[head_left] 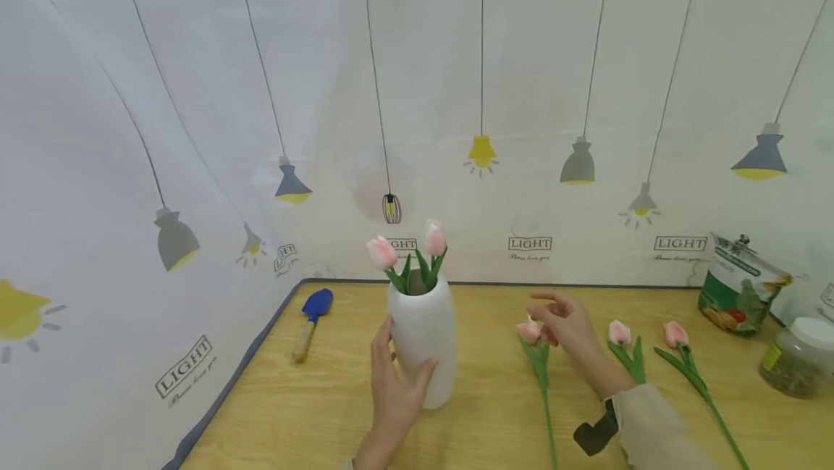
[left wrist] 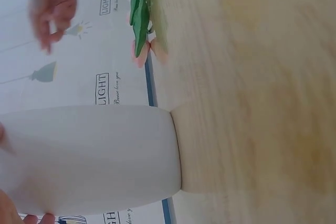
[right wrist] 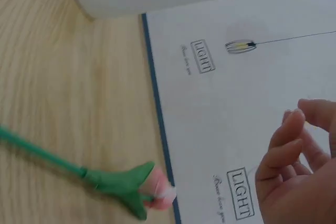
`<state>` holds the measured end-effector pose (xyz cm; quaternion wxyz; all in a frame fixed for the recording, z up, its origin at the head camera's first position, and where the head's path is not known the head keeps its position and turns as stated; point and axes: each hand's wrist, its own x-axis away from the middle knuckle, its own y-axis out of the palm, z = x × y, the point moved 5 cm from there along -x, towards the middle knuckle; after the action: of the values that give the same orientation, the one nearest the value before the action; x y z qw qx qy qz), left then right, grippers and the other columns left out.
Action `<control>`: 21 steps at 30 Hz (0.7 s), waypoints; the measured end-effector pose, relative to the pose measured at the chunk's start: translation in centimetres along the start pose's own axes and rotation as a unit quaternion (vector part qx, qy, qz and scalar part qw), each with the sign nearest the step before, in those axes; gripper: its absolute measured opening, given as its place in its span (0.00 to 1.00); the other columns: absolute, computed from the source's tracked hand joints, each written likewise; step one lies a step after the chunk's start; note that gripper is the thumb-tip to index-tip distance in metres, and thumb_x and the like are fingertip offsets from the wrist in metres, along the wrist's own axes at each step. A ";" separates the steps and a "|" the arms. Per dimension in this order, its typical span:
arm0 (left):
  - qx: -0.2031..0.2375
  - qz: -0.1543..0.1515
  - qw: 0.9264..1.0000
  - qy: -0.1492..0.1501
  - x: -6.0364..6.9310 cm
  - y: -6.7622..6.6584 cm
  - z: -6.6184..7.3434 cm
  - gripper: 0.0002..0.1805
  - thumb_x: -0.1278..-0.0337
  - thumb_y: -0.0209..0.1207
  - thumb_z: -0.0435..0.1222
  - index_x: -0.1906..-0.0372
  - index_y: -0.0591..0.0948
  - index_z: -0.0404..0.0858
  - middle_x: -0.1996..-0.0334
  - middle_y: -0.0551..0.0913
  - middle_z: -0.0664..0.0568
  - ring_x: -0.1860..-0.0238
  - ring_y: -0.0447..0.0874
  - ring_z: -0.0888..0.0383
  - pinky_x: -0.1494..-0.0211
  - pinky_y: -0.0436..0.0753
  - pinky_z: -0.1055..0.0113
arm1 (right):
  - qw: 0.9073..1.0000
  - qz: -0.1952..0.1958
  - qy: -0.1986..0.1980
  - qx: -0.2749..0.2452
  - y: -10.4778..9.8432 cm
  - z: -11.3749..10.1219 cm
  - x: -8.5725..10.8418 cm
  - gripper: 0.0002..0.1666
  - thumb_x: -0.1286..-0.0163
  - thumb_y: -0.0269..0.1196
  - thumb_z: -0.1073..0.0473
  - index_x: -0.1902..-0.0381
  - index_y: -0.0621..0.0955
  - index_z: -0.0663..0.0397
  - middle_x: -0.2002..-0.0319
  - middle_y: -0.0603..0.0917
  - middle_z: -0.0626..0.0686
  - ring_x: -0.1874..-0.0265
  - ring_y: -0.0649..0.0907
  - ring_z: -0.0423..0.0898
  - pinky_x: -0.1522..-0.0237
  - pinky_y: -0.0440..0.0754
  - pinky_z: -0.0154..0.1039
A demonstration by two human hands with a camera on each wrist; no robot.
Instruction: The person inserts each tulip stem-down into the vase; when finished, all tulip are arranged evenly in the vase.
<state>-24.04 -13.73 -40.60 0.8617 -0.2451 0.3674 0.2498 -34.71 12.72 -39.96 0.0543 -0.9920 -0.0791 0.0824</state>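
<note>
A white vase (head_left: 426, 343) stands upright on the wooden table, two pink artificial tulips (head_left: 435, 238) rising from its mouth. My left hand (head_left: 395, 390) grips the vase from the left, fingers behind and thumb across the front; in the left wrist view only bits of that hand show at the edge. Over the table, right of the vase, my right hand (head_left: 567, 325) hovers with loosely bent fingers and nothing in them. Below it lies a pink tulip (right wrist: 159, 188), apart from the fingers in the right wrist view. Farther right lie two more tulips (head_left: 620, 332) (head_left: 676, 334).
A small blue shovel with a wooden handle (head_left: 317, 305) lies on the left of the table. At the right stand a green and white bag (head_left: 739, 285) and a lidded clear jar (head_left: 796, 361). Behind the table hangs a lamp-print curtain (head_left: 521, 79).
</note>
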 end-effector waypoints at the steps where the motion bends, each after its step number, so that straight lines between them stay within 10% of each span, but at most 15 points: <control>1: 0.002 -0.001 1.000 -0.001 -0.1 0.0 0.0 0.48 0.66 0.69 0.36 0.35 0.57 0.37 0.44 0.66 0.42 0.46 0.68 0.50 0.57 0.78 0.53 | 0.999 -0.006 0.013 0.031 -0.4 0.8 0.1 0.22 0.39 0.58 0.54 0.49 0.73 0.60 0.78 0.79 0.45 0.90 0.70 0.37 0.87 0.66 0.33; 10: -0.010 -0.001 1.000 0.003 0.0 -0.5 -0.2 0.49 0.67 0.70 0.35 0.35 0.56 0.38 0.44 0.66 0.43 0.46 0.67 0.51 0.58 0.78 0.54 | 0.951 -0.122 0.024 0.285 -1.3 7.0 1.9 0.15 0.40 0.58 0.52 0.70 0.79 0.61 0.88 0.74 0.49 0.93 0.68 0.37 0.90 0.67 0.28; 21: -0.001 -0.003 1.000 0.018 -0.1 -0.1 -0.2 0.49 0.67 0.70 0.36 0.35 0.56 0.38 0.43 0.66 0.43 0.46 0.67 0.52 0.58 0.79 0.55 | 0.910 -0.042 0.035 0.412 0.4 7.4 2.6 0.15 0.50 0.65 0.56 0.87 0.72 0.53 0.91 0.67 0.44 0.90 0.65 0.37 0.87 0.60 0.28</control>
<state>-24.17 -14.02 -40.60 0.8556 -0.2520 0.3813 0.2430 -33.38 13.49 -47.63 0.4643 -0.8794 -0.0781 0.0707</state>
